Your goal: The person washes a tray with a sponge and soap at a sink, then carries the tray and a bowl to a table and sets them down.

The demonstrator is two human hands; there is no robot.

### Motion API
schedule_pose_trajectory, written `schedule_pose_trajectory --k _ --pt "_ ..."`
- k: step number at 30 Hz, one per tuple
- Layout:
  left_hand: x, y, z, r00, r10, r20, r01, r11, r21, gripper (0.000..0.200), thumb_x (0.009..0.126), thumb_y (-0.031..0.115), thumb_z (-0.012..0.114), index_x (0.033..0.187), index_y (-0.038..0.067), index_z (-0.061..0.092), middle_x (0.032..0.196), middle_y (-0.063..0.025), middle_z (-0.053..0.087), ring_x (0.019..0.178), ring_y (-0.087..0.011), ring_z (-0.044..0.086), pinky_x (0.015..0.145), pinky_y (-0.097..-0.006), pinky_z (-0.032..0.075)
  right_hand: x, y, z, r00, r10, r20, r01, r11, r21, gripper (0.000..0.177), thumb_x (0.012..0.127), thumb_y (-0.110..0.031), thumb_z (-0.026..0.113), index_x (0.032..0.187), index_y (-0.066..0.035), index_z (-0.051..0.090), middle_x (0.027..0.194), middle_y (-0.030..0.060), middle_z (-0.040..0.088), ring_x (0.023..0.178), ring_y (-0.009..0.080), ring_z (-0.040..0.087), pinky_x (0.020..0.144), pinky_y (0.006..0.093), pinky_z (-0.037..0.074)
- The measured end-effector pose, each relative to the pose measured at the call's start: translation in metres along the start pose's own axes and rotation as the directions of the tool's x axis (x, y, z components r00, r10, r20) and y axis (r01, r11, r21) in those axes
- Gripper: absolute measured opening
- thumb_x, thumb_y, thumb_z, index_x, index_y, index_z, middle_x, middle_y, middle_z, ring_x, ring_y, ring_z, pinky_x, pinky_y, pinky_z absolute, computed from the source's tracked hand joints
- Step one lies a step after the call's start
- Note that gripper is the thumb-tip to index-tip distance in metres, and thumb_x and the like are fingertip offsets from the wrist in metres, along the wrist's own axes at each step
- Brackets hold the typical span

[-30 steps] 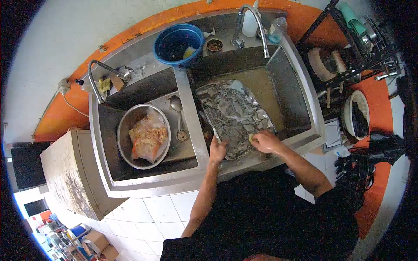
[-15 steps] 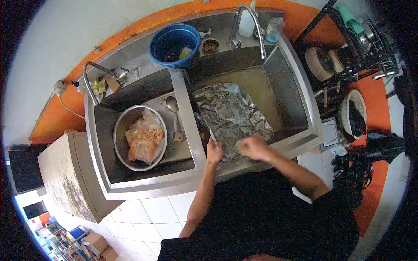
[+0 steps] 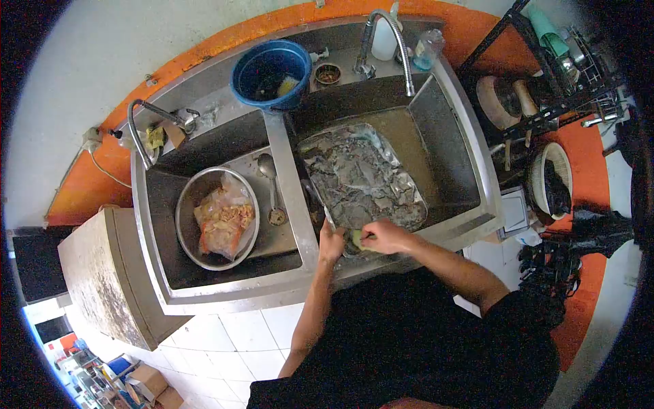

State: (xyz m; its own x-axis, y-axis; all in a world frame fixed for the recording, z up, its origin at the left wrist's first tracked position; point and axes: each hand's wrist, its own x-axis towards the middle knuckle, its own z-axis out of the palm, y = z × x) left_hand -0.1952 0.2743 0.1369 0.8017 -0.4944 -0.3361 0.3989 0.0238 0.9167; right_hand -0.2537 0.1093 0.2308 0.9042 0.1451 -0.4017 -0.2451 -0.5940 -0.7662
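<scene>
A rectangular metal tray (image 3: 361,174) with a grey, blotchy, wet surface leans in the right sink basin. My left hand (image 3: 332,242) is closed on the tray's near left corner. My right hand (image 3: 385,236) pinches a small yellow-green sponge (image 3: 357,240) against the near edge of the tray, just right of my left hand. In the left basin stands a round metal bowl (image 3: 186,235) with a plastic bag of orange and pale food (image 3: 225,221) in it. A ladle (image 3: 271,183) lies beside the bowl.
A blue bucket (image 3: 242,87) stands on the ledge behind the basins, beside a small bowl (image 3: 328,74). The right faucet (image 3: 409,65) arches over the right basin; the left faucet (image 3: 138,136) is above the left one. A black rack (image 3: 487,41) stands at right.
My right hand has moved left and slightly down with the sponge, closer to my left hand. My left hand still grips the tray corner.
</scene>
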Motion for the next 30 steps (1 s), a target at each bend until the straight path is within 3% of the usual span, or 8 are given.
schedule_pose_trajectory --k 5,10,14,19,23,26,29,30 --pt "-0.008 0.036 0.005 0.986 -0.165 -0.031 0.167 0.980 0.104 0.048 0.073 -0.005 0.040 0.121 0.000 0.037 0.109 -0.0091 0.052 0.097 -0.0180 0.050 0.083 -0.0268 0.038 -0.005 0.104 -0.064 0.992 0.125 -0.008 -0.120 0.938 -0.324 0.018 0.072 -0.015 0.056 0.086 -0.005 0.056 0.084 0.0172 0.059 0.074 0.0326 0.058 0.065 0.0408 0.045" --pt "-0.009 0.038 0.010 0.999 -0.042 0.024 0.039 0.993 0.108 0.050 0.073 -0.006 0.039 0.122 0.000 0.036 0.105 -0.0091 0.054 0.090 -0.0171 0.053 0.076 -0.0269 0.042 0.020 0.102 -0.057 0.922 -0.117 -0.370 -0.134 0.799 -0.587 0.013 0.075 -0.010 0.052 0.084 -0.002 0.056 0.086 0.0182 0.057 0.082 0.0358 0.054 0.069 0.0435 0.043" --pt "-0.010 0.030 0.004 0.974 -0.222 0.033 0.217 0.970 0.108 0.045 0.072 -0.006 0.040 0.117 -0.001 0.040 0.104 -0.0074 0.053 0.088 -0.0156 0.051 0.076 -0.0285 0.041 0.086 0.056 -0.033 0.926 0.056 -0.374 -0.132 0.975 -0.181 0.025 0.074 -0.013 0.057 0.098 -0.007 0.057 0.104 0.0192 0.053 0.088 0.0359 0.054 0.074 0.0397 0.045" --pt "-0.014 0.036 0.003 0.988 -0.148 0.036 0.146 0.989 0.032 0.045 0.071 -0.005 0.041 0.115 0.000 0.043 0.103 -0.0059 0.054 0.089 -0.0153 0.050 0.074 -0.0281 0.041 0.122 0.029 -0.023 0.843 -0.448 -0.297 0.369 0.885 -0.285 0.018 0.078 -0.009 0.054 0.095 -0.005 0.057 0.093 0.0120 0.052 0.084 0.0302 0.054 0.070 0.0356 0.045" --pt "-0.018 0.028 0.009 0.987 -0.076 0.139 0.081 0.996 -0.027 0.052 0.069 -0.005 0.041 0.120 -0.001 0.039 0.111 -0.0065 0.051 0.099 -0.0159 0.047 0.082 -0.0268 0.038 0.155 0.084 -0.097 0.825 0.135 -0.548 -0.180 0.983 -0.030 0.017 0.077 -0.009 0.052 0.093 -0.006 0.057 0.098 0.0134 0.051 0.085 0.0307 0.053 0.073 0.0379 0.044" --pt "-0.014 0.038 0.014 0.980 -0.073 0.186 0.062 0.996 0.062 0.054 0.068 -0.006 0.040 0.122 -0.002 0.037 0.113 -0.0077 0.050 0.101 -0.0169 0.046 0.086 -0.0277 0.036 0.162 0.105 -0.102 0.751 -0.086 -0.655 -0.329 0.811 -0.484 0.019 0.078 -0.013 0.052 0.096 -0.006 0.057 0.102 0.0150 0.050 0.088 0.0316 0.052 0.075 0.0387 0.044" --pt "-0.017 0.054 0.018 0.959 -0.230 0.163 0.233 0.972 0.001 0.053 0.069 -0.006 0.040 0.122 -0.002 0.037 0.112 -0.0080 0.050 0.101 -0.0171 0.046 0.087 -0.0275 0.035 0.169 0.046 -0.079 0.874 0.130 -0.468 -0.232 0.958 -0.167 0.022 0.077 -0.013 0.054 0.099 -0.007 0.056 0.105 0.0154 0.050 0.093 0.0318 0.050 0.078 0.0375 0.044" --pt "-0.018 0.051 0.018 0.959 -0.232 0.162 0.235 0.972 0.001 0.053 0.069 -0.006 0.040 0.122 -0.002 0.037 0.112 -0.0080 0.050 0.101 -0.0171 0.046 0.087 -0.0275 0.035 0.172 0.039 -0.062 0.855 -0.053 -0.517 -0.059 0.979 -0.197 0.024 0.076 -0.012 0.056 0.100 -0.008 0.056 0.105 0.0156 0.050 0.094 0.0314 0.050 0.080 0.0371 0.044"
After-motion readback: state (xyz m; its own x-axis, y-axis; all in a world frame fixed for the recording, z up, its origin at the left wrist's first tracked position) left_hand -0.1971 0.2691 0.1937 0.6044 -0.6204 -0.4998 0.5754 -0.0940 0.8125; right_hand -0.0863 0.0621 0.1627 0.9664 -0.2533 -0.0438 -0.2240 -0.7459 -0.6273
